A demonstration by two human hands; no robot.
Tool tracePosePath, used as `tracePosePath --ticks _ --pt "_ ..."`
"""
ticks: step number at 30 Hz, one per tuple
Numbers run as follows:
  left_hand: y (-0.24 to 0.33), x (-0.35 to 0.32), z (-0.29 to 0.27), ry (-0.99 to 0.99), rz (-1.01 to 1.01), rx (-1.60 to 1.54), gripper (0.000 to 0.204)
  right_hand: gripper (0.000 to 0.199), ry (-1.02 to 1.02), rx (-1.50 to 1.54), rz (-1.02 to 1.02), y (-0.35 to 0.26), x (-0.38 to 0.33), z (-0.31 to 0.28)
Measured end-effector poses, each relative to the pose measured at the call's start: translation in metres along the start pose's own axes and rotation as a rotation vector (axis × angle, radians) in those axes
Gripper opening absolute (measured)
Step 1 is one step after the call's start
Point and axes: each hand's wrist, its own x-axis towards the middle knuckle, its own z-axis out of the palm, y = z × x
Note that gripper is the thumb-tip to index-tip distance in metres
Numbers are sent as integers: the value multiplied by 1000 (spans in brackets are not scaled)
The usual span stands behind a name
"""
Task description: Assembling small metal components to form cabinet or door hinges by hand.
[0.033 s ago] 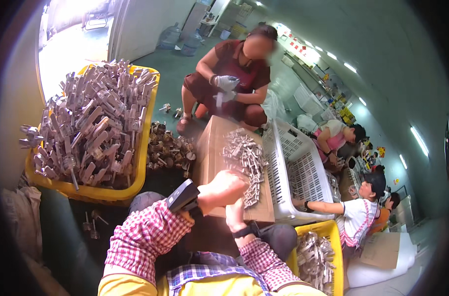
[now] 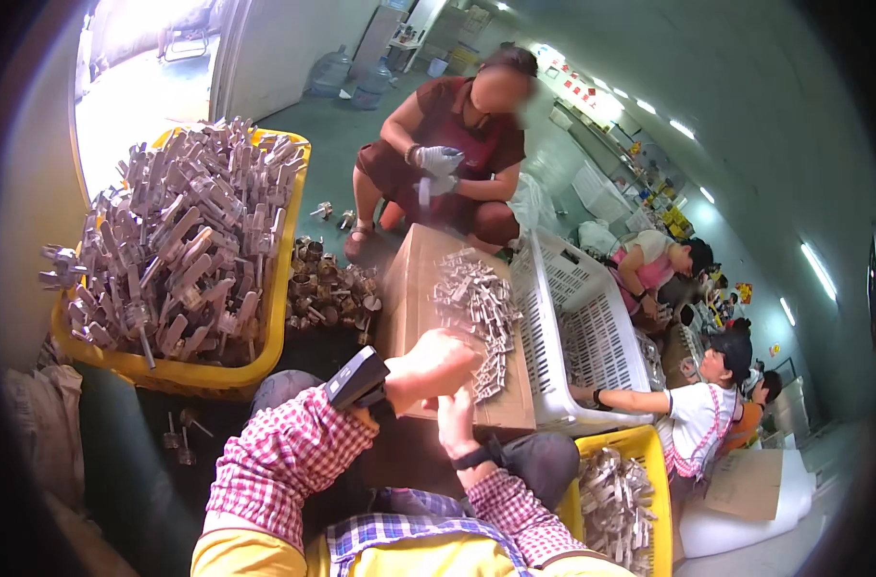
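My left hand (image 2: 436,363) is curled into a fist over the near edge of the cardboard box (image 2: 409,284), its wrist wearing a black device. Just below it, my right hand (image 2: 454,423) is raised with its fingers closed, the tips meeting the underside of the left fist. Whatever the two hands grip is hidden behind the knuckles. On the box top, right beyond my hands, lies a heap of small silvery metal parts (image 2: 476,298).
A yellow basket (image 2: 289,260) piled with lever-like metal pieces stands left. Brass-coloured parts (image 2: 327,279) lie on the floor beside it. A white crate (image 2: 539,337) and another yellow basket (image 2: 664,490) are on the right. A gloved co-worker (image 2: 457,144) squats opposite; others sit right.
My right hand has shifted slightly left and down, with its fingers still against the left fist. My left hand stays nearly in place.
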Motion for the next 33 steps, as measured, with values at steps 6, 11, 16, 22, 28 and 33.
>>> tracePosePath --ticks 6,11,16,22,28,33 --pt "23 -11 6 -83 -84 -86 13 24 -58 135 43 28 -61 -12" --pt "61 -35 9 -86 -44 -189 14 20 -24 -121 -33 34 -56 -22" --pt "93 -52 29 -77 97 -213 14 26 17 176 -307 128 -24 -15" --pt "107 -58 36 -86 279 -253 8 36 -343 138 50 161 -19 -11" --pt "90 -74 58 -188 205 -127 11 31 -82 78 95 103 -44 -5" --pt "84 -78 55 -216 210 -143 15 32 -69 107 217 91 -39 2"
